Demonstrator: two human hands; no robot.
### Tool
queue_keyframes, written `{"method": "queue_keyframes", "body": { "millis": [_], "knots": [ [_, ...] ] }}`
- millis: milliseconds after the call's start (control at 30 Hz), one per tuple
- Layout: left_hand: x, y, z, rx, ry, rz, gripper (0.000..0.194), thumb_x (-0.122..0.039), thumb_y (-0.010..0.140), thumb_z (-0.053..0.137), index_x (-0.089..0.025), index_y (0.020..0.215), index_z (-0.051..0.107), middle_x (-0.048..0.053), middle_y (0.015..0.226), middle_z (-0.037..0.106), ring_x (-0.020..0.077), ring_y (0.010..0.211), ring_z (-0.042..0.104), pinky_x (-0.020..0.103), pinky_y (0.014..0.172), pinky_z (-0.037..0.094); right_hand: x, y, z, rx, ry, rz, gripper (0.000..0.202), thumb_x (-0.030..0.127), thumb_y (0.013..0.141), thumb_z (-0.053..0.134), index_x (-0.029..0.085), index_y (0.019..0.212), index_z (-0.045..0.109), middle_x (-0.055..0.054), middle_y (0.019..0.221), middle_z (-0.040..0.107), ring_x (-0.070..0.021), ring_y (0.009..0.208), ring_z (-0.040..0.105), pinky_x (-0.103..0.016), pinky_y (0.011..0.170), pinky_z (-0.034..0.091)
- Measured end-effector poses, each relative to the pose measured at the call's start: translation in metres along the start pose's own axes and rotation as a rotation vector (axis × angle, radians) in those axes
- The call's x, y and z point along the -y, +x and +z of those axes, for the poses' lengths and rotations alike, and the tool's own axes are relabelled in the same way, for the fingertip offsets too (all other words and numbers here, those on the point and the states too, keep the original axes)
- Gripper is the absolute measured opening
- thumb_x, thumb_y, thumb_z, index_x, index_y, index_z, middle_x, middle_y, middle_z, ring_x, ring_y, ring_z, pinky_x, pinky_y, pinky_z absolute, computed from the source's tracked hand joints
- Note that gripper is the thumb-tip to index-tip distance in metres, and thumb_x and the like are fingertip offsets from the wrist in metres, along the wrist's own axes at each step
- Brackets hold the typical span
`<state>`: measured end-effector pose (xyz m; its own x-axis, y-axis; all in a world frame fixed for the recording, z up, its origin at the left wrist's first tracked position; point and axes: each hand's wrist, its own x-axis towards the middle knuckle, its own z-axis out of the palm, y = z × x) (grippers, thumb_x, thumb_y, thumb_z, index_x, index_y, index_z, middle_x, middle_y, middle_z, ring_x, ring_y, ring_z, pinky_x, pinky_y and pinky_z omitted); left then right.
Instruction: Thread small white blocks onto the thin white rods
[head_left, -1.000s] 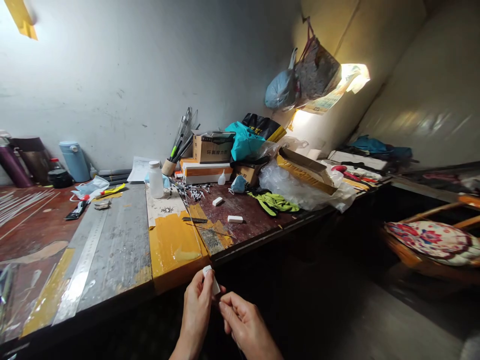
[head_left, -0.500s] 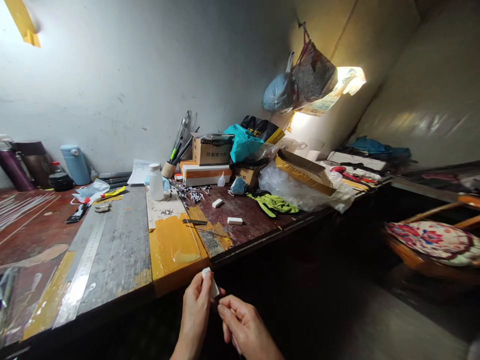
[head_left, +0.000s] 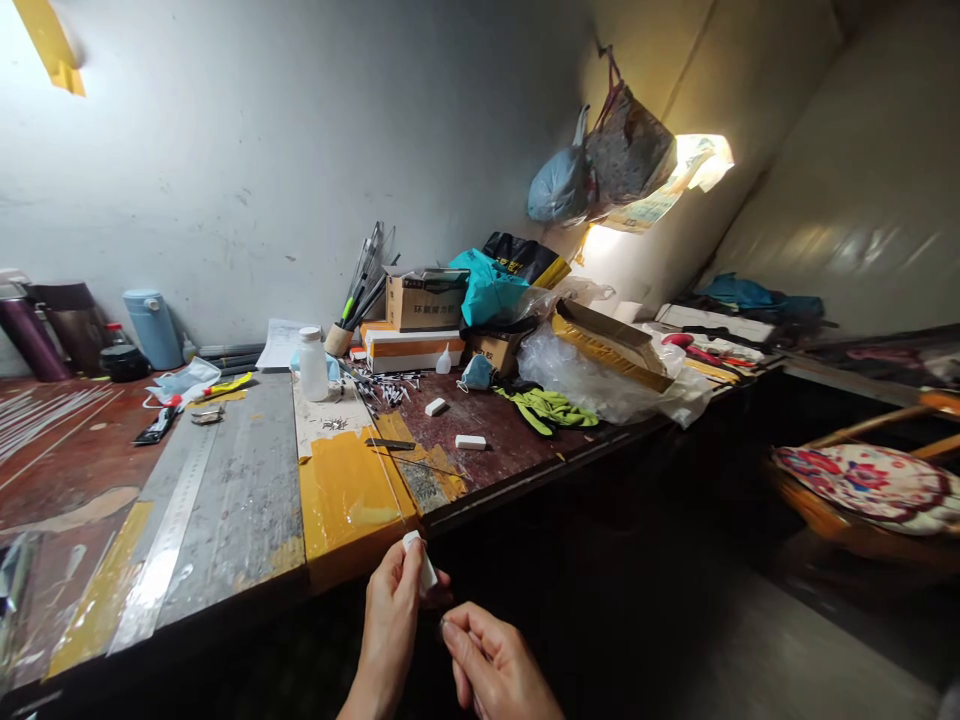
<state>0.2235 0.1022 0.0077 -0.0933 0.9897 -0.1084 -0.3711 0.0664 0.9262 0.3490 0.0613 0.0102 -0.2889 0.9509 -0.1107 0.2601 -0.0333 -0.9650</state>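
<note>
Just off the bench's front edge, my left hand point(head_left: 391, 620) is closed round a small white block point(head_left: 421, 562), thumb on its side. Lower and to the right, my right hand point(head_left: 496, 660) is pinched, thumb against forefinger; what sits between the fingertips is too small to make out. A thin line point(head_left: 386, 470) runs over the yellow-taped board point(head_left: 349, 490) down toward the block. Two more white blocks lie on the dark red bench top, one nearer point(head_left: 470, 442) and one farther back point(head_left: 435, 406).
A white bottle point(head_left: 313, 365) stands behind the taped board. A metal ruler point(head_left: 169, 540) lies at left. Green gloves point(head_left: 551, 408), small nozzles point(head_left: 394, 387), cardboard boxes point(head_left: 425, 300) and plastic bags fill the back. A stool with a patterned cushion point(head_left: 862, 480) is at right.
My right hand has moved slightly right and down, widening the gap from the block. My left hand stays nearly in place, still holding the block.
</note>
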Motion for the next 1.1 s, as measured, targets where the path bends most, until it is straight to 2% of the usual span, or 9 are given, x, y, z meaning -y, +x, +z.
{"method": "queue_keyframes", "body": {
  "millis": [167,333,500,667,933,1100],
  "knots": [
    [0.003,0.0,0.001,-0.007,0.084,0.044,0.039,-0.054,0.082,0.056,-0.017,0.07,0.056,0.001,0.056,0.063,0.0131,0.051,0.054,0.021,0.049,0.039,0.0,0.008,0.002,-0.056,-0.06,-0.056,0.048,0.061,0.089,0.04,0.018,0.074,0.053,0.007,0.045,0.042,-0.0066,0.038,0.03,-0.022,0.042,0.025],
    [0.005,-0.001,0.0,-0.026,0.093,0.057,0.041,-0.057,0.077,0.06,-0.017,0.068,0.058,0.0,0.056,0.059,0.0128,0.05,0.05,0.022,0.047,0.035,0.006,0.015,0.001,-0.03,-0.094,-0.091,0.047,0.058,0.091,0.038,0.019,0.068,0.048,0.006,0.045,0.043,-0.0065,0.038,0.031,-0.022,0.043,0.026],
    [0.007,0.001,-0.001,-0.031,0.092,0.061,0.043,-0.059,0.073,0.063,-0.016,0.066,0.058,-0.002,0.055,0.056,0.0128,0.05,0.05,0.022,0.048,0.036,0.007,0.02,-0.002,0.002,-0.082,-0.096,0.048,0.058,0.092,0.035,0.019,0.067,0.047,0.006,0.044,0.042,-0.0067,0.037,0.031,-0.021,0.042,0.027],
    [0.006,0.001,-0.002,-0.038,0.082,0.042,0.043,-0.058,0.076,0.06,-0.016,0.071,0.057,0.0,0.056,0.059,0.0138,0.052,0.052,0.023,0.049,0.039,0.007,0.017,-0.002,-0.029,-0.088,-0.04,0.031,0.047,0.085,0.054,0.018,0.076,0.05,0.005,0.052,0.049,-0.0077,0.044,0.04,-0.02,0.045,0.03],
    [0.002,-0.001,-0.002,-0.018,0.105,0.023,0.043,-0.057,0.079,0.057,-0.015,0.071,0.056,0.0,0.054,0.06,0.0125,0.049,0.053,0.021,0.047,0.038,0.013,0.012,-0.005,0.045,-0.097,-0.024,0.038,0.043,0.095,0.037,0.019,0.067,0.047,0.006,0.046,0.046,-0.006,0.035,0.032,-0.02,0.042,0.027],
    [0.006,-0.001,0.001,-0.021,0.088,0.025,0.042,-0.057,0.078,0.059,-0.016,0.07,0.054,-0.003,0.053,0.055,0.0116,0.049,0.053,0.021,0.047,0.039,0.013,0.009,-0.005,-0.015,-0.173,-0.018,0.027,0.04,0.09,0.049,0.018,0.075,0.053,0.006,0.046,0.047,-0.0075,0.04,0.036,-0.021,0.045,0.029]
  ]
}}
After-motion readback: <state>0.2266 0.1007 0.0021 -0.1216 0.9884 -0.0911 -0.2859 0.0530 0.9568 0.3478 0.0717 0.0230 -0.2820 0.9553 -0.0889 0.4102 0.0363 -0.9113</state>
